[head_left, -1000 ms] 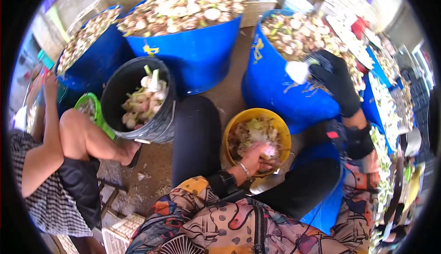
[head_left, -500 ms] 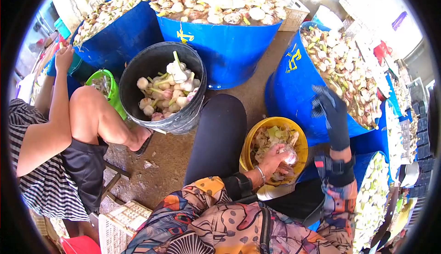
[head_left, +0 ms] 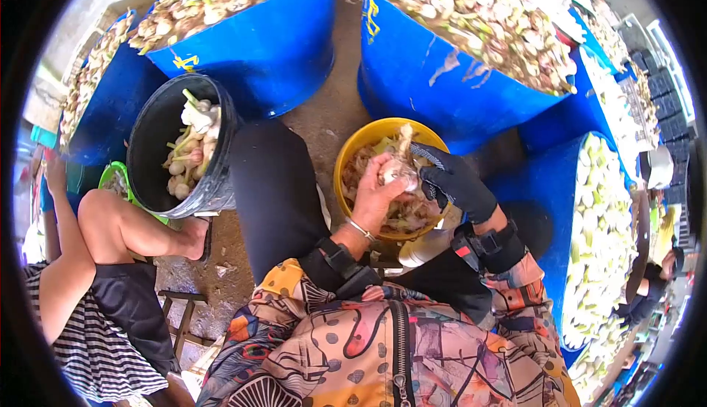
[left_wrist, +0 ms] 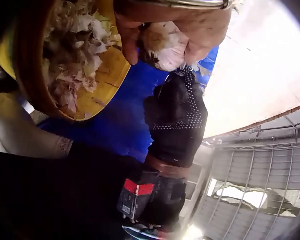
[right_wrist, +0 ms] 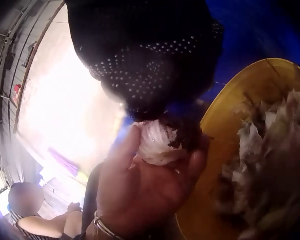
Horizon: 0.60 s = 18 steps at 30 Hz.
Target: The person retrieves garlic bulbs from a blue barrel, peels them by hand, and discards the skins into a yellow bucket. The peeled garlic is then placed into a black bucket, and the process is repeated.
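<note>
Over a yellow bucket [head_left: 343,179] of papery skins, my bare left hand [head_left: 374,195], with a bracelet at the wrist, holds a garlic bulb [head_left: 396,172]. The bulb's dry stalk points up and away. My right hand [head_left: 462,186], in a black glove with pale grip dots, has its curled fingers against the bulb's right side. In the left wrist view the bulb [left_wrist: 165,46] sits between bare thumb and fingers, with the glove [left_wrist: 177,112] at its lower edge. Dark, dirty skin covers one side of the bulb [right_wrist: 157,144] in the right wrist view.
A black bucket [head_left: 141,138] of cleaned bulbs stands left of my knee. Large blue tubs heaped with garlic [head_left: 471,28] stand ahead; another, filled with pale green-white pieces [head_left: 600,238], is at right. A person in a striped top [head_left: 96,341] sits at left.
One second ago my right hand held up a white bulb by the right tub; half a second ago it was raised without it. It has come down to the bulb in my left hand.
</note>
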{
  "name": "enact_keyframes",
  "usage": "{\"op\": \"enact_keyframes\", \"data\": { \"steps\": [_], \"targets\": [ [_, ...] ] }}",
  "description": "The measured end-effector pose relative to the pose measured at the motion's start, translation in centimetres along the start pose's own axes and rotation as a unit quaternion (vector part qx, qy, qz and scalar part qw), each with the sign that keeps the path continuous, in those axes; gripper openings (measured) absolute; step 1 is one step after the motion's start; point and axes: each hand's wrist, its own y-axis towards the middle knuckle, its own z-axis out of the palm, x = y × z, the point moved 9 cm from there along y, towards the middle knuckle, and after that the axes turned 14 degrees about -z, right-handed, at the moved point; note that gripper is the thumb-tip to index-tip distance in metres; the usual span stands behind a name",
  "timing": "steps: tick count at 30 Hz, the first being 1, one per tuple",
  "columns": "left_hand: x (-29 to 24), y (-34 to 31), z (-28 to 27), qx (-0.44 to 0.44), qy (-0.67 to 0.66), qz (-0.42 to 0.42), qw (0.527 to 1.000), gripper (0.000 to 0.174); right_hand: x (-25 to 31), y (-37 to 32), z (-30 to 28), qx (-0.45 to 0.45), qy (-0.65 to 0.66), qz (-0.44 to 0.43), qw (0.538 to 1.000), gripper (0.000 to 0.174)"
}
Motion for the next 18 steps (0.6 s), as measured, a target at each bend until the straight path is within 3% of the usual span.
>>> {"op": "enact_keyframes", "data": {
  "steps": [3, 4, 7, 10, 13, 15, 18],
  "targets": [
    [-0.7, -0.5, 0.5, 0.008, 0.023, 0.048, 0.999, 0.057, -1.5, 0.0, 0.2, 0.011, 0.041, -0.032, 0.999, 0.041],
    [-1.2, -0.4, 0.1, -0.017, 0.106, 0.101, 0.989, 0.057, -1.9, 0.1, 0.2, 0.005, 0.033, -0.033, 0.999, 0.040],
    [-3.1, -1.4, 0.8, -0.075, 0.335, 0.245, 0.907, 0.057, -2.4, 0.2, 0.1, 0.002, 0.029, -0.027, 0.999, 0.035],
    [-4.1, -2.6, 2.2, -0.080, 0.431, 0.297, 0.849, 0.058, -2.2, 0.2, 0.2, 0.023, 0.051, -0.031, 0.998, 0.027],
    [-4.5, -3.4, 2.6, -0.093, 0.468, 0.296, 0.827, 0.059, -2.5, 0.6, 0.5, 0.011, 0.041, -0.080, 0.996, 0.022],
    [-4.4, -3.5, 2.5, -0.089, 0.456, 0.288, 0.837, 0.059, -2.5, 0.6, 0.6, -0.005, 0.035, -0.111, 0.993, 0.022],
    [-3.9, -3.0, 1.8, -0.066, 0.417, 0.285, 0.860, 0.058, -2.8, 0.4, 0.7, -0.013, 0.049, -0.084, 0.995, 0.020]
  ]
}}
